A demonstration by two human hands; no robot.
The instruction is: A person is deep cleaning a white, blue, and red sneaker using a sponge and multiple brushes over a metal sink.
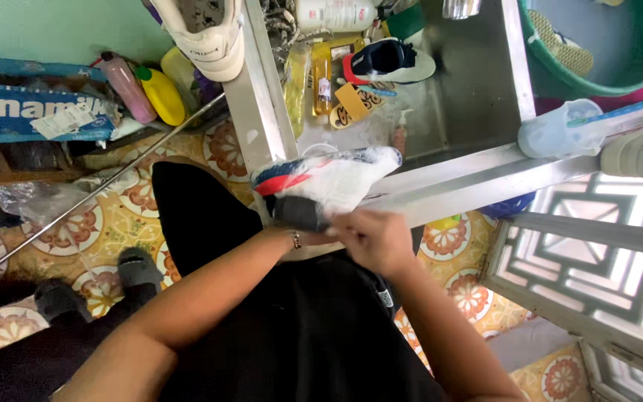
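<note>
Here, parts ran from largest to smallest.
Metal frame: the steel sink frame (478, 179) crossed the view, its corner lying under the held shoe.
Green basin: a round tub (634, 67) sat at upper right, well apart from both hands.
Sneaker: the white sneaker (333, 182) with red and blue at its heel lay sole-side up across the frame corner, directly above and touching both hands, its toe pointing right.
Right hand: the right hand (377, 238) was curled against the shoe's near edge, fingers bent and pressing at it; whether they pinched anything small could not be told.
Left hand: the left hand (303, 223) was mostly hidden under the shoe's dark heel, closed about that end; a thin bracelet showed at the wrist.
Second shoe: a dark shoe (388, 59) lay in the sink beyond.
Cup: a pale plastic cup (552, 130) rested on the frame, right of the sneaker.
</note>
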